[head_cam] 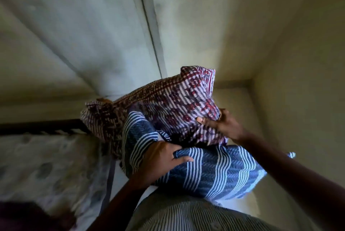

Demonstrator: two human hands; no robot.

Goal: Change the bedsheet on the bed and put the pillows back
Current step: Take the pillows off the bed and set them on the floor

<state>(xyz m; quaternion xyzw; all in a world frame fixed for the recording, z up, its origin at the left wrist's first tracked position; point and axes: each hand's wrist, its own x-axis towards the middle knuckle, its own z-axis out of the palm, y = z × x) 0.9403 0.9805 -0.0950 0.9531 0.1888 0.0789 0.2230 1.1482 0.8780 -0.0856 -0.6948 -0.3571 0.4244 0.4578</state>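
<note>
i am watching the left hand (162,158) gripping the blue striped pillow (214,171); the right hand (224,124) is pinching the maroon patterned pillow (168,100) resting atop the blue striped pillow; the bed (46,165) is lying left of it

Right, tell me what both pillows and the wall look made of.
Blue striped pillow: woven cotton-like cloth, matte; herringbone weave shows between white stripes. Maroon patterned pillow: thin printed cloth, probably cotton, creased at its corner. Wall: seemingly painted plaster; flat, dull, blotchy.
</note>
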